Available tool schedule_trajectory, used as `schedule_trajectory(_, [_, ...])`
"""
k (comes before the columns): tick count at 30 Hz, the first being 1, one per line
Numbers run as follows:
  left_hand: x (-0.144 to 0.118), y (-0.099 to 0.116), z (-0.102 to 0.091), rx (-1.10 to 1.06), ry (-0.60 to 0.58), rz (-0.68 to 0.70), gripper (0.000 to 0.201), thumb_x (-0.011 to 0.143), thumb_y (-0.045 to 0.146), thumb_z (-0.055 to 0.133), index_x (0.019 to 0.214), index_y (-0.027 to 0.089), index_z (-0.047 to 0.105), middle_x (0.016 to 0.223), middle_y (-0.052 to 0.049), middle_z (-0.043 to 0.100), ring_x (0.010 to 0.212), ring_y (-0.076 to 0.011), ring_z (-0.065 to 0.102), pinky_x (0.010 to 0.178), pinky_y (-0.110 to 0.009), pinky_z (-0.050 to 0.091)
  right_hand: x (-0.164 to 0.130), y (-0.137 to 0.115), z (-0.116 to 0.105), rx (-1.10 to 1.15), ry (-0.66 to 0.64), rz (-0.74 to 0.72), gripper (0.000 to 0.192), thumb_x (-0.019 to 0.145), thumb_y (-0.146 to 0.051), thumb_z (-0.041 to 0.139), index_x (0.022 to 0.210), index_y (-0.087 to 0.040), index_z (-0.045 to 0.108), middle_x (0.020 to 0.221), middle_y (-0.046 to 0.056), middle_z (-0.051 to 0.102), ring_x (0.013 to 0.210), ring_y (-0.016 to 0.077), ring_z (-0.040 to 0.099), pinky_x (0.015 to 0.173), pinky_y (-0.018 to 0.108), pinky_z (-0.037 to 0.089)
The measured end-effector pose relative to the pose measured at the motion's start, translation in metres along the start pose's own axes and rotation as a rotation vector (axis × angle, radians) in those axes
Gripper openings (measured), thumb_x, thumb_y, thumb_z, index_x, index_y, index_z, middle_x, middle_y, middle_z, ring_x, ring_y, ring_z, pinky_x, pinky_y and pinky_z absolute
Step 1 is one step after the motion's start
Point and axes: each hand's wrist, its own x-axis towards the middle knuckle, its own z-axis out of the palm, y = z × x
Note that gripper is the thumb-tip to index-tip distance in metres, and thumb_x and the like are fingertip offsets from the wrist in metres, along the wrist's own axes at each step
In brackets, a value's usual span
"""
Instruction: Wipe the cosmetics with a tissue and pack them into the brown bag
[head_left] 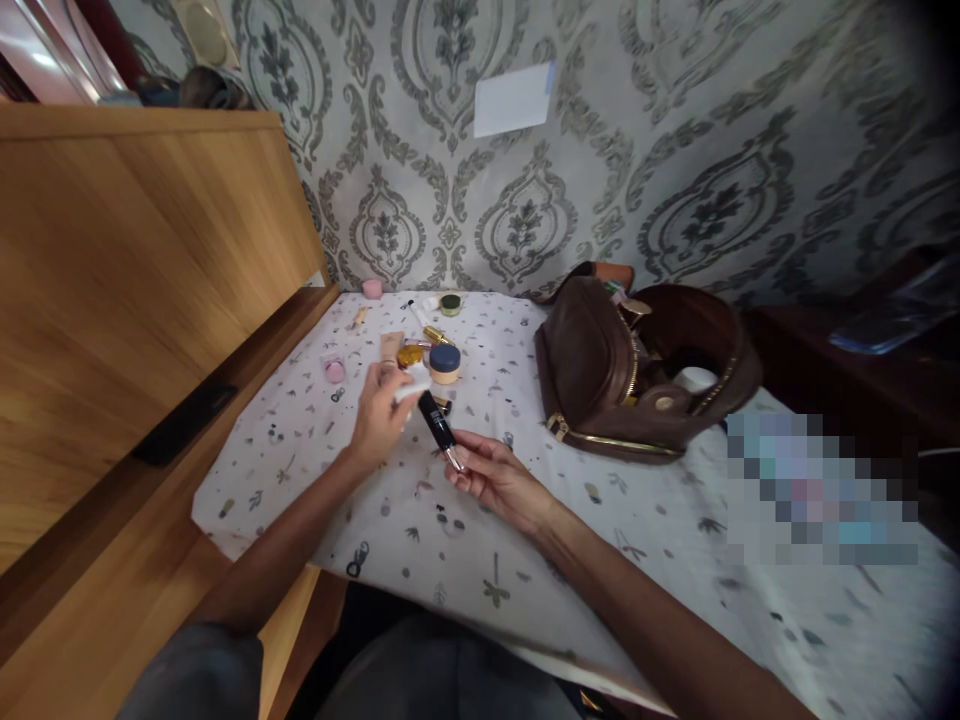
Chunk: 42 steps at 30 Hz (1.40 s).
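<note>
My right hand (499, 480) grips a black cosmetic tube (436, 422) by its shiny silver end, the tube slanting up to the left. Pinched in my left hand (373, 428) is a crumpled white tissue (415, 384), close to the tube's upper end; whether the two touch, I cannot tell. Just beyond my hands stand a jar with a dark blue lid (445, 360) and an amber-coloured item (410, 356). A beige tube (391, 346) and a gold tube (437, 336) lie behind. Another small dark item (444, 405) is partly hidden behind the black tube.
A brown handbag (600, 370) lies open at right on the patterned white cloth (555, 590). Farther back are a green-lidded jar (450, 304) and a pink jar (373, 289); a pink container (334, 370) sits left. A wooden panel (150, 260) borders the left side, patterned wallpaper (517, 210) the back.
</note>
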Motion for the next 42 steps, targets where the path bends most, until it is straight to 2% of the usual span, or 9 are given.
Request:
schedule_trajectory(4, [0.01,-0.009,-0.009,0.029,0.127,-0.069,0.01,0.09,0.027,0.061,0.094,0.019,0.064,0.093,-0.004,0.053,0.093,-0.0198,0.054,0.083,-0.031,0.049,0.003,0.0,-0.004,0.057,0.057,-0.028,0.043,0.068,-0.027,0.084,0.107,-0.018,0.069,0.082,0.002,0.068,0.062,0.008,0.058,0.054,0.02,0.045])
schedule_trajectory(10, [-0.042,0.015,0.01,-0.031,-0.152,0.252,0.022,0.094,0.031,0.056,0.108,0.02,0.068,0.109,-0.009,0.052,0.097,-0.0193,0.056,0.081,-0.03,0.05,0.003,0.0,-0.006,0.17,0.126,-0.044,0.041,0.064,-0.02,0.086,0.1,-0.022,0.068,0.077,-0.002,0.067,0.062,0.0083,0.059,0.057,0.019,0.05])
schedule_trajectory(12, [-0.043,0.013,0.012,-0.026,-0.158,0.254,0.025,0.095,0.032,0.054,0.112,0.02,0.069,0.109,-0.01,0.052,0.098,-0.0195,0.056,0.081,-0.03,0.05,0.001,-0.002,-0.005,0.194,0.101,-0.026,0.037,0.065,-0.018,0.085,0.099,-0.021,0.069,0.078,0.0,0.068,0.064,0.0086,0.061,0.056,0.017,0.051])
schedule_trajectory(17, [-0.003,-0.012,0.003,-0.134,0.131,-0.12,0.03,0.094,0.039,0.055,0.113,0.019,0.066,0.105,-0.008,0.059,0.104,-0.0213,0.056,0.094,-0.033,0.046,-0.002,-0.006,-0.003,0.249,0.001,0.021,0.038,0.069,-0.019,0.084,0.104,-0.015,0.07,0.081,0.007,0.071,0.061,0.0058,0.059,0.051,0.011,0.048])
schedule_trajectory(20, [0.007,-0.013,0.006,-0.524,0.244,-0.496,0.037,0.09,0.051,0.058,0.111,0.02,0.063,0.1,-0.004,0.065,0.095,-0.0176,0.06,0.084,-0.028,0.049,-0.002,-0.007,-0.001,0.266,-0.011,-0.007,0.038,0.07,-0.019,0.084,0.105,-0.016,0.071,0.082,0.007,0.072,0.058,0.0038,0.058,0.054,0.01,0.05])
schedule_trajectory(24, [-0.011,0.013,0.026,-1.124,0.004,-0.845,0.053,0.076,0.065,0.067,0.096,0.017,0.065,0.083,-0.004,0.068,0.073,-0.0164,0.064,0.061,-0.025,0.05,0.0,-0.006,0.001,0.251,0.0,-0.019,0.036,0.068,-0.019,0.086,0.101,-0.016,0.071,0.08,0.004,0.072,0.06,0.0041,0.06,0.057,0.01,0.052])
schedule_trajectory(27, [-0.028,0.037,0.038,-1.261,-0.179,-0.858,0.053,0.067,0.061,0.077,0.09,0.014,0.067,0.074,-0.004,0.068,0.06,-0.0136,0.062,0.053,-0.023,0.048,0.003,-0.004,0.001,0.249,0.029,-0.021,0.036,0.062,-0.018,0.089,0.093,-0.015,0.07,0.073,-0.001,0.069,0.059,0.0041,0.062,0.058,0.01,0.053])
schedule_trajectory(31, [-0.033,0.049,0.04,-1.25,-0.193,-0.894,0.051,0.059,0.052,0.086,0.084,0.013,0.066,0.066,-0.002,0.067,0.045,-0.0098,0.055,0.044,-0.021,0.045,0.007,0.0,0.0,0.189,0.069,-0.028,0.044,0.06,-0.022,0.09,0.096,-0.014,0.066,0.071,-0.002,0.069,0.056,0.0051,0.064,0.056,0.012,0.053])
schedule_trajectory(42, [0.01,0.046,0.026,-1.17,0.187,-0.95,0.048,0.058,0.049,0.087,0.071,0.016,0.054,0.057,0.004,0.058,0.051,-0.0095,0.058,0.051,-0.019,0.048,0.006,0.01,-0.003,-0.259,0.049,-0.12,0.058,0.053,-0.049,0.089,0.086,-0.018,0.053,0.077,-0.006,0.06,0.056,0.0121,0.067,0.043,0.017,0.041])
